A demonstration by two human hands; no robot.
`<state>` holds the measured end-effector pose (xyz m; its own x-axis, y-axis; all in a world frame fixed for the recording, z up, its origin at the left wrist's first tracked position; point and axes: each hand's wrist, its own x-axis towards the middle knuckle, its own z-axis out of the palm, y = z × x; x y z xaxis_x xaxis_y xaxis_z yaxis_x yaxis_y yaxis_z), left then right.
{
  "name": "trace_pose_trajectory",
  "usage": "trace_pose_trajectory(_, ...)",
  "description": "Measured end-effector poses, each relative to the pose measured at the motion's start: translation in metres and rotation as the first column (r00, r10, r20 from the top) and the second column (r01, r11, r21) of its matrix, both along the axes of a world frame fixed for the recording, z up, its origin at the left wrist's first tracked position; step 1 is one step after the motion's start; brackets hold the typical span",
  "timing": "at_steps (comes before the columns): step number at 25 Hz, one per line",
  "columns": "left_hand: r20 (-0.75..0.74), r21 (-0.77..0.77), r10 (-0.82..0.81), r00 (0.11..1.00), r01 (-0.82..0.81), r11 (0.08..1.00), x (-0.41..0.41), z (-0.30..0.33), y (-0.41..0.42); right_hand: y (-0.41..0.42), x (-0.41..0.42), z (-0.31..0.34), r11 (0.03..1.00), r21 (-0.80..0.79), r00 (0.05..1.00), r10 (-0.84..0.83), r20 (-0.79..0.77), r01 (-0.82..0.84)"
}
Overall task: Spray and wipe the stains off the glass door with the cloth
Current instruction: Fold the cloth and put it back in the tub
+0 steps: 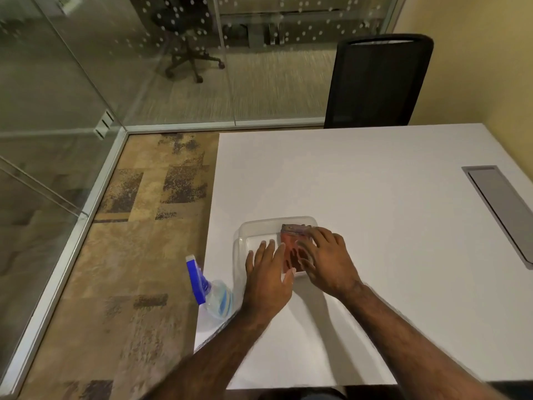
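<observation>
1. Both hands are laid in a clear plastic tray [245, 229] on the white bench [375, 197]: the left hand [266, 280] flat with fingers spread, holding nothing; the right hand [327, 259] resting on a folded reddish cloth [290, 246], its grip unclear.
2. The cloth is judged soft and light, best pinched at a free edge.
3. The spray bottle [212, 295], at the bench's left edge, is judged light and slippery, best taken at the neck.
4. The glass door [52, 82] is seen beyond, left.

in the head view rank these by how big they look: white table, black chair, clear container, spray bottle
1. white table
2. black chair, though it stands farther off
3. clear container
4. spray bottle, partly hidden by the left forearm, so its rank below the container is unsure
</observation>
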<state>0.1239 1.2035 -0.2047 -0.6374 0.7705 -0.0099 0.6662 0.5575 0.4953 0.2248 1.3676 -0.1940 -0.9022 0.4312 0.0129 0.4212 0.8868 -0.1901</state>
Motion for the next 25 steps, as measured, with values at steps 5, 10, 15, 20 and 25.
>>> trace_pose_trajectory(5,-0.146,0.130,-0.072,0.987,0.091,0.987,0.022,0.022,-0.049,-0.051,0.013,0.010,1.000,-0.007,0.996,-0.007,-0.090,0.006)
trace_pose_trajectory(10,-0.291,0.223,-0.121,0.949,0.190,0.956,0.026,0.031,-0.112,-0.104,0.013,0.010,0.995,-0.096,0.989,0.020,-0.143,-0.034)
trace_pose_trajectory(15,-0.434,0.327,-0.078,0.897,0.238,0.914,0.011,0.022,-0.175,-0.151,-0.004,0.016,0.981,-0.180,0.990,0.049,-0.130,-0.072)
trace_pose_trajectory(20,-0.308,0.379,0.217,0.926,-0.090,0.921,-0.012,0.028,-0.205,-0.176,-0.033,0.020,0.953,-0.291,0.995,0.063,-0.077,-0.083)
trace_pose_trajectory(25,0.042,0.175,0.341,0.939,-0.343,0.923,-0.048,0.040,-0.196,-0.184,-0.056,0.024,0.936,-0.343,0.996,0.079,-0.036,-0.086)
